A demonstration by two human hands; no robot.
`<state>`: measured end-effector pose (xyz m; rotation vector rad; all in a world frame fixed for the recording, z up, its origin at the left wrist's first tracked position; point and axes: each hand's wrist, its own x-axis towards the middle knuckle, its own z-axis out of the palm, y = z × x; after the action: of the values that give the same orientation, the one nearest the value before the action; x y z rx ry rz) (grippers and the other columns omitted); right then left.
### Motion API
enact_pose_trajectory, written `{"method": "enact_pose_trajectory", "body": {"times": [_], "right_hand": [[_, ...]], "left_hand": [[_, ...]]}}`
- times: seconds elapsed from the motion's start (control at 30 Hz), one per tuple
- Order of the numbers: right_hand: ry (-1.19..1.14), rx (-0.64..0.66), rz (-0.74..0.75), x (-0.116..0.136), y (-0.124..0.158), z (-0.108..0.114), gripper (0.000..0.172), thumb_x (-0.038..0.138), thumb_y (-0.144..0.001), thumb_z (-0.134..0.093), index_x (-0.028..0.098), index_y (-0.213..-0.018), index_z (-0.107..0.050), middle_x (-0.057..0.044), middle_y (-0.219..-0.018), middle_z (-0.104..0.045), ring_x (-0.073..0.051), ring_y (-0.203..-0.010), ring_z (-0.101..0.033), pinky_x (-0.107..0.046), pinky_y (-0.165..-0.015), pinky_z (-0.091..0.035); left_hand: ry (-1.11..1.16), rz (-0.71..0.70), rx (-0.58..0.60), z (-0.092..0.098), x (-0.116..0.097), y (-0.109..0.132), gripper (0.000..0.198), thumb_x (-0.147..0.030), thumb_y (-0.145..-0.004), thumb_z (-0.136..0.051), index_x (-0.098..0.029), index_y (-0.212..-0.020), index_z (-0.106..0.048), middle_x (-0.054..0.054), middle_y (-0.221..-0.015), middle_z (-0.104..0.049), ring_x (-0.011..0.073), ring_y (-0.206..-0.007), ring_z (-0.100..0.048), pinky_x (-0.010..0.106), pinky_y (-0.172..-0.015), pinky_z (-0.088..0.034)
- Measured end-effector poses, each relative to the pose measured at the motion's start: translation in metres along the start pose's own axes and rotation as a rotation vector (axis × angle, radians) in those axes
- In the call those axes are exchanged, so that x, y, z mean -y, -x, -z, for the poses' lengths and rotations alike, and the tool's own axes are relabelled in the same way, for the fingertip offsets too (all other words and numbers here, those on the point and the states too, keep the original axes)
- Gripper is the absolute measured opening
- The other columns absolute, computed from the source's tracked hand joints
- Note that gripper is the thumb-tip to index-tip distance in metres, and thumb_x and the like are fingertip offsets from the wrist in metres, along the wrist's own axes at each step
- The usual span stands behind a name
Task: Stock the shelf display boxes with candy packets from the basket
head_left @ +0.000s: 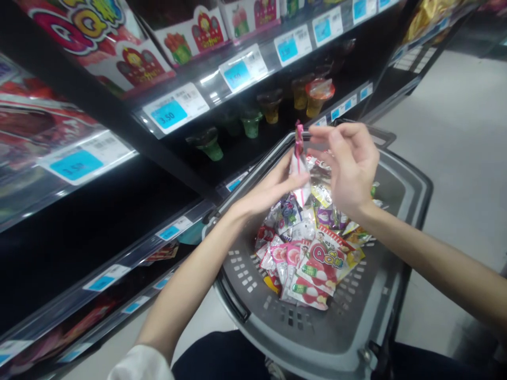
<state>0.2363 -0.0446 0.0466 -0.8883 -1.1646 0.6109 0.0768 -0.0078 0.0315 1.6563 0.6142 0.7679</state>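
Over the basket, my left hand [273,184] grips a small pink-and-white candy packet [300,182]. The packet is upright and edge-on to me, with my thumb across its near face. Just right of its pink top, my right hand [352,169] is raised with its fingers bent but apart, holding nothing I can see. Its fingertips are close to the packet; whether they touch it I cannot tell. Below both hands, the grey basket [396,253] holds a pile of candy packets [317,269], several with red-and-white fruit prints.
Shelves with price labels [170,113] run along the left. Boxes of candy packets [130,63] stand on the upper shelf, with several jelly cups [251,124] on the dark shelf below. Pale floor [463,137] lies to the right. A black post [119,113] slants across the shelving.
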Motion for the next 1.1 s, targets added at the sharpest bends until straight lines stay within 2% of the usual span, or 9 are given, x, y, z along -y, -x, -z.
{"method": "enact_pose_trajectory", "body": {"times": [0.07,0.17,0.23,0.33,0.53,0.63,0.77,0.93,1.1], "right_hand": [[0.048,-0.024,0.023,-0.004,-0.003,0.002,0.03,0.057,-0.096,-0.059,0.03,-0.108,-0.06,-0.004,-0.127,-0.066,-0.024,-0.127,-0.061,-0.042,-0.099,-0.058],[0.021,0.023,-0.035,-0.014,-0.006,0.005,0.035,0.056,-0.091,-0.067,0.031,-0.115,-0.062,-0.004,-0.132,-0.065,-0.026,-0.131,-0.058,-0.043,-0.099,-0.058],[-0.072,0.122,-0.139,-0.019,-0.006,0.006,0.038,0.057,-0.089,-0.069,0.03,-0.116,-0.064,-0.005,-0.125,-0.068,-0.025,-0.124,-0.062,-0.043,-0.095,-0.06],[-0.202,0.256,-0.261,-0.021,-0.002,0.005,0.037,0.055,-0.089,-0.07,0.028,-0.114,-0.069,-0.005,-0.107,-0.071,-0.022,-0.106,-0.068,-0.04,-0.085,-0.063],[-0.364,0.357,-0.299,-0.013,0.006,0.004,0.038,0.045,-0.086,-0.078,0.029,-0.118,-0.067,-0.002,-0.094,-0.068,-0.016,-0.074,-0.067,-0.032,-0.062,-0.061],[-0.41,0.385,-0.318,-0.014,0.008,0.005,0.038,0.041,-0.086,-0.079,0.03,-0.12,-0.066,-0.001,-0.094,-0.068,-0.016,-0.076,-0.068,-0.031,-0.062,-0.061],[-0.376,0.365,-0.302,-0.015,0.008,0.007,0.037,0.038,-0.086,-0.079,0.031,-0.12,-0.068,0.0,-0.089,-0.066,-0.017,-0.089,-0.07,-0.029,-0.067,-0.06],[-0.359,0.358,-0.296,-0.015,0.008,0.007,0.035,0.037,-0.087,-0.078,0.032,-0.12,-0.067,0.0,-0.09,-0.068,-0.014,-0.076,-0.067,-0.028,-0.059,-0.057],[-0.323,0.305,-0.312,-0.013,0.007,0.006,0.035,0.038,-0.085,-0.08,0.03,-0.116,-0.065,-0.001,-0.099,-0.072,-0.015,-0.079,-0.068,-0.027,-0.058,-0.056]], "left_hand": [[0.199,0.068,-0.035,-0.001,-0.008,0.0,0.069,-0.067,-0.088,-0.058,-0.023,-0.14,-0.058,0.008,-0.143,-0.062,0.0386,-0.147,-0.042,0.057,-0.117,-0.042],[0.398,0.112,-0.178,0.0,-0.022,0.002,0.079,-0.08,-0.086,-0.042,-0.018,-0.131,-0.063,0.012,-0.125,-0.071,0.043,-0.14,-0.05,0.06,-0.105,-0.051],[0.5,0.118,-0.209,0.002,-0.03,0.003,0.088,-0.087,-0.084,-0.034,-0.018,-0.132,-0.062,0.012,-0.121,-0.071,0.0433,-0.136,-0.053,0.059,-0.1,-0.054],[0.671,0.141,-0.161,0.005,-0.035,0.006,0.096,-0.092,-0.08,-0.029,-0.018,-0.133,-0.06,0.013,-0.121,-0.071,0.0425,-0.13,-0.058,0.057,-0.094,-0.057],[0.905,0.174,-0.125,0.01,-0.03,0.009,0.112,-0.1,-0.069,-0.031,-0.014,-0.134,-0.058,0.022,-0.128,-0.067,0.0434,-0.122,-0.063,0.057,-0.093,-0.056],[0.847,0.204,-0.119,0.011,-0.028,0.01,0.118,-0.103,-0.065,-0.027,-0.012,-0.135,-0.056,0.024,-0.129,-0.066,0.0444,-0.122,-0.062,0.058,-0.094,-0.055],[0.613,0.213,-0.09,0.014,-0.027,0.011,0.123,-0.105,-0.061,-0.024,-0.012,-0.136,-0.055,0.025,-0.129,-0.065,0.0456,-0.124,-0.06,0.06,-0.096,-0.053],[0.32,0.18,-0.098,0.016,-0.024,0.012,0.119,-0.104,-0.065,-0.019,-0.017,-0.138,-0.055,0.022,-0.127,-0.067,0.0454,-0.126,-0.058,0.062,-0.096,-0.052],[0.322,0.187,-0.105,0.016,-0.023,0.012,0.121,-0.104,-0.065,-0.016,-0.015,-0.138,-0.056,0.022,-0.125,-0.069,0.0456,-0.127,-0.059,0.062,-0.099,-0.051]]}}
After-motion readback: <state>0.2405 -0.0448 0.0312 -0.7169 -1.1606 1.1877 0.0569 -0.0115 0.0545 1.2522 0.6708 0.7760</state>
